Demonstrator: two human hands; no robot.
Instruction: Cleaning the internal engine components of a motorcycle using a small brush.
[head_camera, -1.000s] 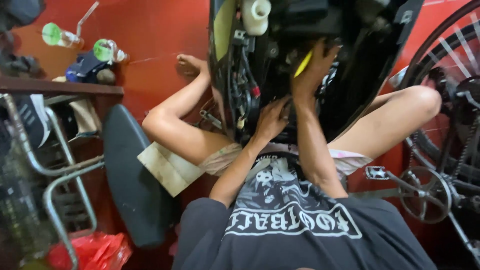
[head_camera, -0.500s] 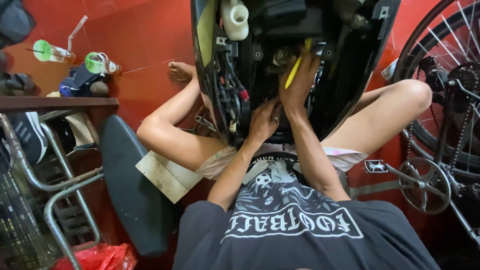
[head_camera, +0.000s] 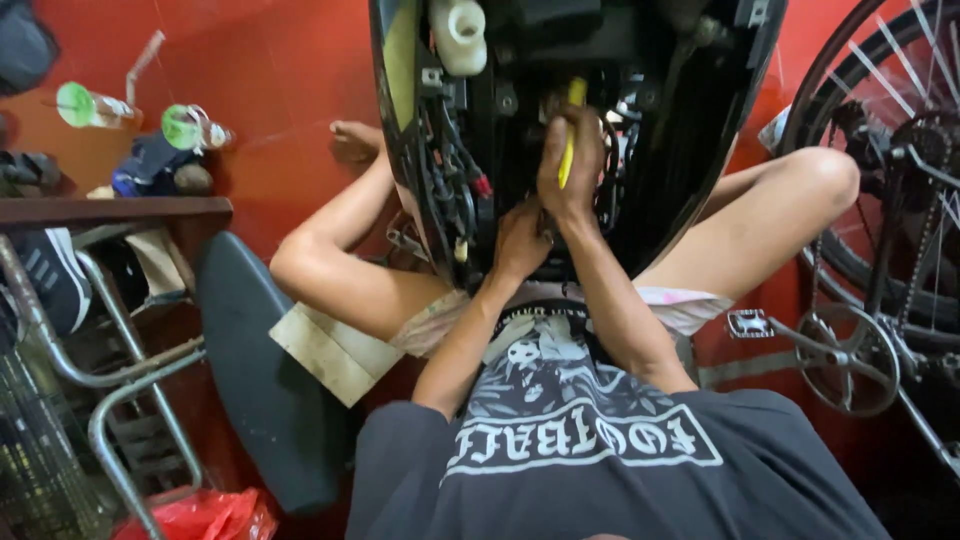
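I sit on a red floor with a black scooter body (head_camera: 700, 150) opened up between my knees. My right hand (head_camera: 572, 160) is closed around a yellow-handled tool (head_camera: 570, 135) that points into the wiring and engine parts. My left hand (head_camera: 520, 240) sits just below it, fingers curled against the dark parts near a bundle of cables (head_camera: 455, 190); what it grips is hidden. A white plastic reservoir (head_camera: 462, 35) sits at the top of the open bay.
A bicycle wheel with chainring and pedal (head_camera: 860, 330) stands at the right. A black seat cushion (head_camera: 260, 370) and piece of cardboard (head_camera: 335, 350) lie at the left. A metal rack (head_camera: 110, 390), shoes, green-capped bottles (head_camera: 195, 128) and a red bag (head_camera: 200, 515) fill the left side.
My right hand has turned the yellow-handled tool from slanted to nearly upright and pushed slightly deeper into the scooter. My left hand stays just below it.
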